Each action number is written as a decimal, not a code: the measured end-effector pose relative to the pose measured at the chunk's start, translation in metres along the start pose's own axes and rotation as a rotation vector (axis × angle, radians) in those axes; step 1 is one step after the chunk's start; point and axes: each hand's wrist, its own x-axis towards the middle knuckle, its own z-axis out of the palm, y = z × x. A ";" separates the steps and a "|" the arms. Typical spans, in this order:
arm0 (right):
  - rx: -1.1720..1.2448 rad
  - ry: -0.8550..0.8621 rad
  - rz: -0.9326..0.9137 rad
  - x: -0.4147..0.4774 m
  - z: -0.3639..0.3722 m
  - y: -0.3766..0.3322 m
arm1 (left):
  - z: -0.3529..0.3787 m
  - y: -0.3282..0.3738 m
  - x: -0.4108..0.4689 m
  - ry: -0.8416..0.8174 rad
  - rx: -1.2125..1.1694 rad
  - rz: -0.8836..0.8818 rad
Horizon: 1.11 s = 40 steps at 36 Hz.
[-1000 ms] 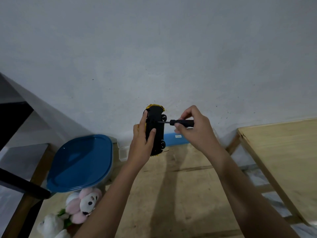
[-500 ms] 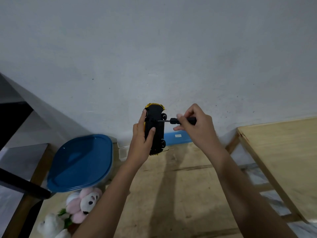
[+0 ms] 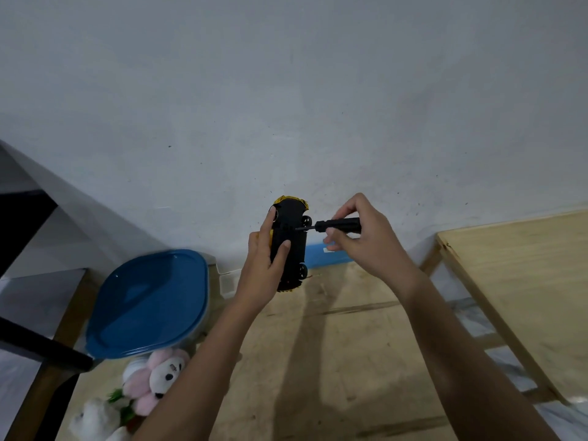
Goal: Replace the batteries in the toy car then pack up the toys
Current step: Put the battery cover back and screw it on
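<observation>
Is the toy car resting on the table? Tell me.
No, the left hand holds the toy car up in the air.

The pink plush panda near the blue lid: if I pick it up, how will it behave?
The panda looks soft and stuffed, so it is probably light and will likely squash and flop in the hand. It should not roll or break. It lies against a white plush, which may shift with it.

Toy car between left-hand fingers and thumb, screwdriver in right-hand fingertips, lidded container left of them, plush toys below it
</observation>
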 end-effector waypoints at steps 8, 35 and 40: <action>-0.050 -0.003 0.007 -0.004 0.001 -0.003 | -0.005 0.000 -0.001 -0.003 -0.012 0.010; -0.068 0.151 0.005 -0.034 0.019 -0.002 | -0.004 -0.012 -0.022 -0.061 -0.078 0.014; -0.096 0.171 0.039 -0.037 0.015 -0.005 | 0.002 -0.011 -0.023 -0.062 -0.086 0.013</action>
